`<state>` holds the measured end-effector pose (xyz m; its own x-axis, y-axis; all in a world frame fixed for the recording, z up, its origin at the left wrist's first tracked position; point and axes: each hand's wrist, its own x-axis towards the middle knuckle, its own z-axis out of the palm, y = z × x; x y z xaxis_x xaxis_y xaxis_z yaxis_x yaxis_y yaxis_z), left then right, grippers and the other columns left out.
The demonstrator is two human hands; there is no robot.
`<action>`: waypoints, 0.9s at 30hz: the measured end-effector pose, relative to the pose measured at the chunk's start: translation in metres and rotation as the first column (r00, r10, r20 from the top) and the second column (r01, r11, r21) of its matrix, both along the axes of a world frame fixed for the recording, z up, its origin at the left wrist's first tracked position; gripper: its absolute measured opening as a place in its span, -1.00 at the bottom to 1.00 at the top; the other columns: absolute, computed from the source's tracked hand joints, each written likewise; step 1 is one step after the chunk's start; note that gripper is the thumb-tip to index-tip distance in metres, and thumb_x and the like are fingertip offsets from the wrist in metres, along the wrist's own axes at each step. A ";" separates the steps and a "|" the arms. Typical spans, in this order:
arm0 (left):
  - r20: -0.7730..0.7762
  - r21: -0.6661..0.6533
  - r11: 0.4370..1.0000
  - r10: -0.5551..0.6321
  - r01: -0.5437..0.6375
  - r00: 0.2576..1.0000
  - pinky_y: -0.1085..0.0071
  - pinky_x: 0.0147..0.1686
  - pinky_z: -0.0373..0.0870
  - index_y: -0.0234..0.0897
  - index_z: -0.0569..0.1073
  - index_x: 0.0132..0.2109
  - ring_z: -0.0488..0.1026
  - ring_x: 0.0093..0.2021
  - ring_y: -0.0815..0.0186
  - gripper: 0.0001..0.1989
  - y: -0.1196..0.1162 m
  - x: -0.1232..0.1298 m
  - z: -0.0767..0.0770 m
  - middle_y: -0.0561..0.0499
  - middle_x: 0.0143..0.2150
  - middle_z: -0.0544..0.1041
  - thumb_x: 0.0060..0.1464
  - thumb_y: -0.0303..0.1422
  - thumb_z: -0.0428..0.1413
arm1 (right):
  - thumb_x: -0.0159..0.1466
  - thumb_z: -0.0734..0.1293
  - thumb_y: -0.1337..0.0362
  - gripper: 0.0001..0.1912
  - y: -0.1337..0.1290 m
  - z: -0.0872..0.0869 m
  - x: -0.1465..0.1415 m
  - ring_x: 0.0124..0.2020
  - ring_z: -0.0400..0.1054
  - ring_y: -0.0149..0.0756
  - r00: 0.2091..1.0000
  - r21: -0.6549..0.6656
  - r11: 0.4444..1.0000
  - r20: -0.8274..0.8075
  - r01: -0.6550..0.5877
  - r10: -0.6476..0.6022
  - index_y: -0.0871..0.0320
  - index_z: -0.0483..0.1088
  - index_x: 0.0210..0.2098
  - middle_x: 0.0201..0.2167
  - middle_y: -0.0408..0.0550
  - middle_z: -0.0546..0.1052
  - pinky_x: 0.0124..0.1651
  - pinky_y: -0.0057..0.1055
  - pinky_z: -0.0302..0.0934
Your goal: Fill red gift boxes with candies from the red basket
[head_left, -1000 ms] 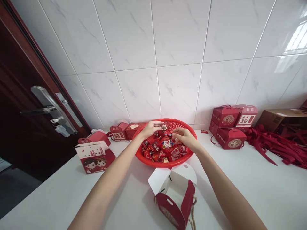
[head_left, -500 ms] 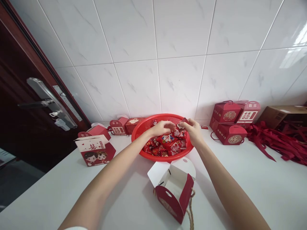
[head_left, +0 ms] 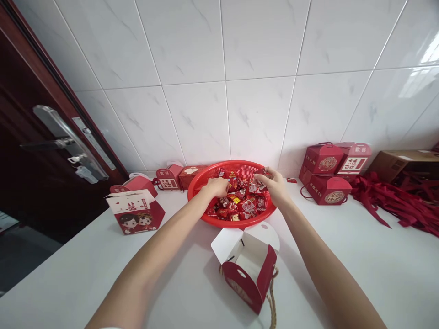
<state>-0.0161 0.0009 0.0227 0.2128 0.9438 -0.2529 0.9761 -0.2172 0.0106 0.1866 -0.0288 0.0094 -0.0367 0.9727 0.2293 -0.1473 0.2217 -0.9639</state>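
Observation:
A red plastic basket holds many candies in red wrappers. Over its left part is my left hand, its fingers curled down among the candies; what they hold, if anything, is hidden. My right hand, at the basket's right side, pinches a small dark red packet between thumb and fingers. In front of the basket stands an open dark red box with a white inside, its flaps spread and a twine handle hanging at its right.
At left on the white table is a box with cartoon figures. Smaller red boxes stand behind. Stacked red boxes, dark red ribbons and a cardboard box are at right. A door is at far left.
My left hand has moved left and down into the candies, its fingers now curled. A large red packet near the basket's middle no longer shows there. My right hand has barely moved.

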 end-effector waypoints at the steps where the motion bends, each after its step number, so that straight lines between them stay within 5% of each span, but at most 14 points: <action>1: 0.007 -0.006 1.000 -0.019 0.019 1.000 0.24 -0.09 0.44 -0.28 0.62 -0.19 0.56 -0.05 -0.01 -0.75 0.000 0.000 -0.001 -0.22 -0.06 0.63 -0.06 -0.54 0.20 | -0.03 0.47 0.10 -0.67 0.000 0.000 0.000 -0.51 0.29 -0.33 1.000 0.005 1.000 -0.001 0.001 -0.001 0.06 0.23 -0.47 -0.60 -0.19 0.49 -0.40 -0.37 0.14; 5: 0.099 -0.085 0.981 -0.167 0.176 0.981 0.48 -0.15 0.42 -0.13 0.61 -0.01 0.57 -0.09 0.22 -0.61 0.000 0.008 -0.010 0.00 -0.05 0.65 0.00 -0.50 0.18 | 0.00 0.45 0.07 -0.67 0.002 -0.002 0.000 -0.54 0.24 -0.35 1.000 0.010 1.000 -0.004 -0.002 0.002 0.06 0.24 -0.45 -0.59 -0.20 0.48 -0.42 -0.37 0.13; 9: 0.144 -0.090 0.957 -0.260 0.274 0.955 0.48 -0.08 0.41 -0.11 0.55 0.12 0.53 0.02 0.16 -0.44 0.002 0.013 -0.018 -0.01 0.06 0.60 -0.10 -0.46 0.22 | 0.01 0.44 0.05 -0.67 0.002 -0.002 0.000 -0.55 0.22 -0.36 1.000 0.022 1.000 0.003 -0.001 0.001 0.07 0.24 -0.47 -0.60 -0.19 0.47 -0.43 -0.37 0.11; 18: 0.184 -0.129 0.962 -0.214 0.240 0.959 0.39 0.01 0.41 -0.02 0.41 0.28 0.45 0.16 0.03 -0.13 0.008 0.005 -0.025 -0.04 0.26 0.47 -0.30 -0.42 0.28 | 0.08 0.41 -0.04 -0.65 -0.004 0.001 0.001 -0.58 0.18 -0.37 0.999 0.036 0.999 0.048 -0.009 0.007 0.06 0.28 -0.49 -0.63 -0.22 0.39 -0.45 -0.37 0.07; 27: 0.195 -0.098 0.978 -0.160 0.182 0.968 0.44 -0.22 0.42 -0.18 0.63 -0.09 0.57 -0.13 0.14 -0.61 0.002 0.006 -0.015 -0.04 -0.12 0.66 -0.14 -0.47 0.19 | 0.05 0.44 -0.04 -0.63 -0.003 0.001 -0.001 -0.60 0.18 -0.39 0.999 0.038 0.999 -0.021 -0.024 0.025 0.07 0.28 -0.51 -0.64 -0.23 0.41 -0.45 -0.37 0.11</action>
